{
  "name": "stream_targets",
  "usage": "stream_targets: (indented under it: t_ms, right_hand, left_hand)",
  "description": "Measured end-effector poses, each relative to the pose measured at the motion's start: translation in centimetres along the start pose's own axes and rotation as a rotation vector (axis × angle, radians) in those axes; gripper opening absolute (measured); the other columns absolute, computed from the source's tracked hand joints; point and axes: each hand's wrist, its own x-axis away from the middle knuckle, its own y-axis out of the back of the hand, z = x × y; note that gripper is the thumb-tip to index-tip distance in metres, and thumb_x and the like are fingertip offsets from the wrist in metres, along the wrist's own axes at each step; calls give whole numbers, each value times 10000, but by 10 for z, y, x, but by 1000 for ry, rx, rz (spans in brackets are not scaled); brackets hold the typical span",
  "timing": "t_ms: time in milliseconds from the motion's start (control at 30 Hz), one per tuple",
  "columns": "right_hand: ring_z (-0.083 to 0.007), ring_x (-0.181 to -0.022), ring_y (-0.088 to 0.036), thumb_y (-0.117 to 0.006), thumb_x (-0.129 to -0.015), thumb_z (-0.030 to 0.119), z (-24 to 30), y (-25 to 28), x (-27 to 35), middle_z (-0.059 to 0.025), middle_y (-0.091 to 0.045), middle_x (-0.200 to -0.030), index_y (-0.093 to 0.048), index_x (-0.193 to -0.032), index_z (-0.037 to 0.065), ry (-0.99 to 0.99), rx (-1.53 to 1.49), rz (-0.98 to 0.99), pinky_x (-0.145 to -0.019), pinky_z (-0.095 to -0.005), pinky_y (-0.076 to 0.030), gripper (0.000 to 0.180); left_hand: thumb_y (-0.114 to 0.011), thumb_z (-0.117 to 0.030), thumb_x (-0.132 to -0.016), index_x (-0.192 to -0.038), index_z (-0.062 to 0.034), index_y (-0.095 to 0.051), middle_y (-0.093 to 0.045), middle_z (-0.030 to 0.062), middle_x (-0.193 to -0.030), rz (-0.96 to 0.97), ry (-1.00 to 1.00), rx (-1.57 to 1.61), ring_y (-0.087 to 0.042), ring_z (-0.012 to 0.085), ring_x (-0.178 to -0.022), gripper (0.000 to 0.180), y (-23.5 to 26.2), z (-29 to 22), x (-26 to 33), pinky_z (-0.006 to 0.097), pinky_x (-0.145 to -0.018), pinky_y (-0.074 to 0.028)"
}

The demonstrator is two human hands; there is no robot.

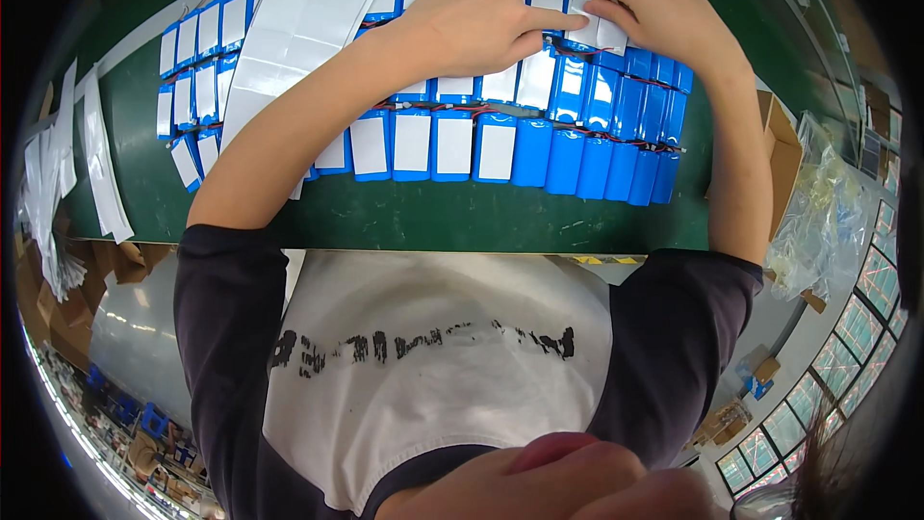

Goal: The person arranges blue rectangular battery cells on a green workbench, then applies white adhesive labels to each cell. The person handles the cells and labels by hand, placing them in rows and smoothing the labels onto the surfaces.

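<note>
Rows of blue shrink-wrapped battery packs with red and black wires lie across the table, many with a white label on top. At the back row, my right hand has its fingers bent and pinched at a white adhesive label on a blue pack. My left hand reaches over the packs with fingers spread, and its index fingertip touches that label's left side. A white sheet of labels lies over the packs, partly behind my left forearm. Some packs are hidden under my hands and forearm.
The packs rest on a green table. White strips hang at its left side. A cardboard box and clear plastic bags stand beyond the right edge. More cardboard is on the lower left.
</note>
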Motion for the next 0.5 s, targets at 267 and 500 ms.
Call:
stream_targets:
  t_ms: [267, 500]
  right_hand:
    - [-235, -787, -728, -696, -975, 368, 22, -10, 19, -54, -735, -847, -776, -900, 114, -158, 131, -229, -731, -362, -582, 276]
    - [-213, -778, -735, -758, -910, 447, 34, -10, 20, -26, -733, -826, -779, -878, 107, -254, 203, -288, -713, -347, -582, 342]
  left_hand:
    - [-652, -224, -938, -1351, -174, -687, -499, 153, -1519, 45, -25, -91, -410, 370, -1402, 418, 3, -5, -2, 560, -1175, -323]
    - [-739, -179, -941, -1354, -246, -692, -665, 86, -1369, -222, -11, -241, -554, 299, -1325, 422, -38, 1, 1, 481, -1154, -424]
